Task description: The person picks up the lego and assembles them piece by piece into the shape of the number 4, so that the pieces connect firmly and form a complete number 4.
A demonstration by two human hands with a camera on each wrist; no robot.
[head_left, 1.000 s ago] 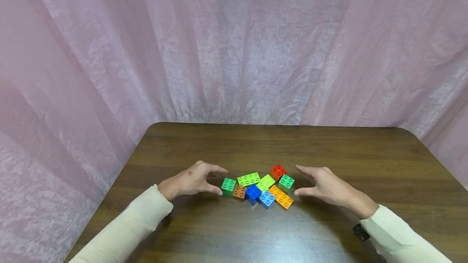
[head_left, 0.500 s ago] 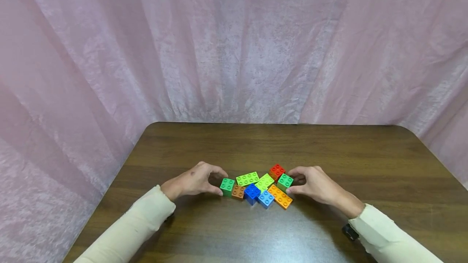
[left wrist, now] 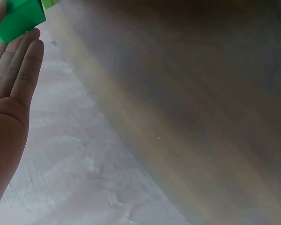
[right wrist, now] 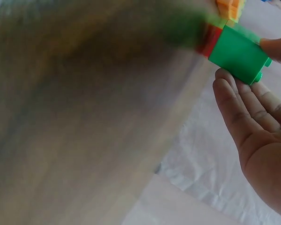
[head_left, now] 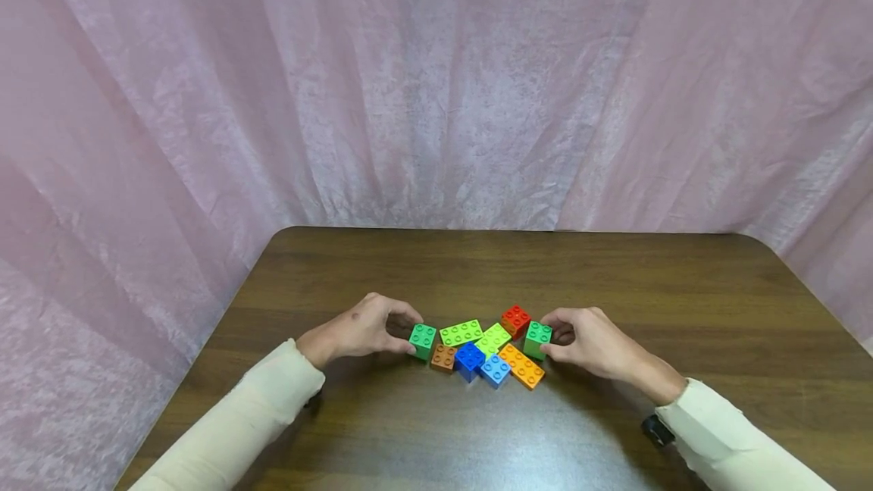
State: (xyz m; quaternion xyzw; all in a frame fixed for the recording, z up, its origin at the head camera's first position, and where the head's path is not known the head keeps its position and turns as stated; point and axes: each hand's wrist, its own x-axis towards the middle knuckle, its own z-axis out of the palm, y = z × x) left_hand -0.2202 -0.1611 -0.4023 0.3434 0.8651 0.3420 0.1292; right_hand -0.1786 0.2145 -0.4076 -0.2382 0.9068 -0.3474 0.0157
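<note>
At the left end of a cluster of toy building bricks, my left hand (head_left: 364,328) pinches a green brick (head_left: 422,338) between thumb and fingers. The left wrist view shows that green brick (left wrist: 21,19) at its top left corner, fingertips against its side. On the cluster's right side my right hand (head_left: 589,339) pinches a second green brick (head_left: 537,336), slightly tilted. In the right wrist view this brick (right wrist: 239,54) sits between thumb and fingertips. Close to the left brick lies a brown brick (head_left: 443,358); a red brick (head_left: 515,320) is beside the right one.
Between the hands lie lime bricks (head_left: 461,333), a dark blue brick (head_left: 469,361), a light blue brick (head_left: 495,370) and a long orange brick (head_left: 522,367). They rest on a brown wooden table (head_left: 423,430). A pink curtain (head_left: 436,97) hangs behind it.
My right hand has come left to the green brick, gripped it and shifted it slightly right. My left hand has closed on its green brick and raised it a little.
</note>
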